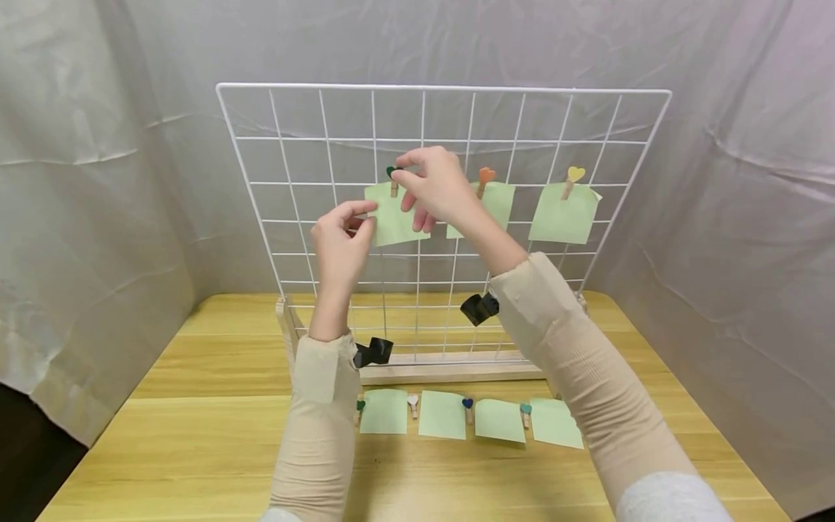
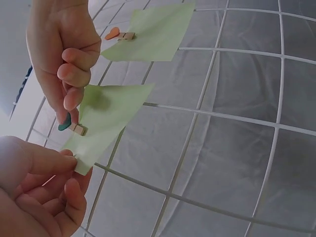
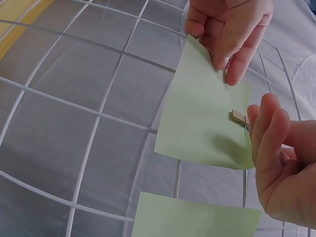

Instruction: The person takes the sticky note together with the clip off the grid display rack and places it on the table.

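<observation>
A pale green paper note (image 1: 393,223) hangs against the white wire grid (image 1: 443,90), with a small wooden clothespin (image 1: 394,190) topped by a dark green heart at its upper edge. My right hand (image 1: 433,185) pinches the heart end of this clothespin between thumb and index finger, its other fingers loosely bent in front of the paper. At the note's left edge, my left hand (image 1: 342,243) pinches the paper between thumb and fingertips. The right wrist view shows the clothespin's wooden tip (image 3: 238,116) on the paper, its heart hidden behind the right fingers.
To the right hang two more notes, under an orange heart clothespin (image 1: 486,176) and a yellow heart clothespin (image 1: 575,175). On the wooden table (image 1: 196,435), several green notes (image 1: 442,415) lie in a row with heart clothespins between them. The grid stands in a wooden base (image 1: 450,373).
</observation>
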`<state>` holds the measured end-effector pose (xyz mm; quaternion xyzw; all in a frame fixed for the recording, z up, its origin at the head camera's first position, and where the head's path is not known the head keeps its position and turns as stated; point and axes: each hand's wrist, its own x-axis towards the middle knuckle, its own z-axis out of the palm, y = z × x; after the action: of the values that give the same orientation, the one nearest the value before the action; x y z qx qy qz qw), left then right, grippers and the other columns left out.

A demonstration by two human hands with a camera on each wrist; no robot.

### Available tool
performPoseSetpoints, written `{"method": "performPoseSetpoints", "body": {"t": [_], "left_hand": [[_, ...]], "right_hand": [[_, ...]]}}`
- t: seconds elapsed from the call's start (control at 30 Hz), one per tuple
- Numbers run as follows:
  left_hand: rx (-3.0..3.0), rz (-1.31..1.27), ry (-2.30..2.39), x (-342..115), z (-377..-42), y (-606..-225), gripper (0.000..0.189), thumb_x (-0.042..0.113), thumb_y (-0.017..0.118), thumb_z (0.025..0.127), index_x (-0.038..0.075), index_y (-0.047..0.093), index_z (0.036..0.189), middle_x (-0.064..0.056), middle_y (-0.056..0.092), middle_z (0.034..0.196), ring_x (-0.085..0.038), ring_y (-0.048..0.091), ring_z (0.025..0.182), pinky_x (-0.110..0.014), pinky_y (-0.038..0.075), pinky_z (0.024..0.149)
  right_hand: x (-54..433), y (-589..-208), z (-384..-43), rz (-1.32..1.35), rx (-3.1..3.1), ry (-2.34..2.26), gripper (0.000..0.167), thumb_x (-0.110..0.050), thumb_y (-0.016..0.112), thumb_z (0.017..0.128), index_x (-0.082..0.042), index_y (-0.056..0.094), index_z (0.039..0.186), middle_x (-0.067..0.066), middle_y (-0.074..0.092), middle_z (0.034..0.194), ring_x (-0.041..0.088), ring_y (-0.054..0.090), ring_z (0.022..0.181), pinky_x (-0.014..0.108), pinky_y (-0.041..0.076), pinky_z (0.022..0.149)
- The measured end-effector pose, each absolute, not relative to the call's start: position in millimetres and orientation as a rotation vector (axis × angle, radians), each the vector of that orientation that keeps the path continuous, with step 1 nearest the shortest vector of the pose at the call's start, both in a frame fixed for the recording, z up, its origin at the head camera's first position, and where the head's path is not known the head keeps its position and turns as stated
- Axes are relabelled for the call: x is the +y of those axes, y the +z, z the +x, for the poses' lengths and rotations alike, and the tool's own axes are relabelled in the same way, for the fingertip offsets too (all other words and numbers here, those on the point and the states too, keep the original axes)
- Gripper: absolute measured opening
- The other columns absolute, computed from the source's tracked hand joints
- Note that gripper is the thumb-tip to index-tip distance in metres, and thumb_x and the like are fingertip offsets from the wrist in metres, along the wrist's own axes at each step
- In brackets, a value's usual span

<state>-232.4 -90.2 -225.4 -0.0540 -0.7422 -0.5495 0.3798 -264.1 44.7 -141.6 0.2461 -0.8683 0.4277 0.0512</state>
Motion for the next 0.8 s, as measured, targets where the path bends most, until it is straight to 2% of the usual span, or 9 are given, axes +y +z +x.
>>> {"method": "performPoseSetpoints", "body": {"t": [0.57,0.8], "left_hand": [[-1.907,-0.158,-1.416,-91.9,-230.4,-222.8,0.02,-0.005,0.06,0.084,-0.007,0.072,0.1,-0.029,0.07,0.087,0.004,0.048,0.058,-0.009,0.04,0.055],[-1.912,-0.158,-1.408,-91.5,-230.0,-223.1,0.02,-0.006,0.059,0.085,-0.007,0.072,0.101,-0.027,0.071,0.093,0.004,0.048,0.059,-0.009,0.039,0.055]], "right_hand": [[44.2,-140.1,-266.0,0.741,-2.632,1.287,0.034,-0.013,0.056,0.098,0.0,0.058,0.129,0.001,0.06,0.057,0.01,0.055,0.035,0.026,0.05,0.04],[43.5,-142.5,-265.2,0.751,-2.575,1.347,0.025,-0.012,0.057,0.097,-0.001,0.062,0.119,0.0,0.057,0.054,0.01,0.053,0.034,0.026,0.049,0.039]]}}
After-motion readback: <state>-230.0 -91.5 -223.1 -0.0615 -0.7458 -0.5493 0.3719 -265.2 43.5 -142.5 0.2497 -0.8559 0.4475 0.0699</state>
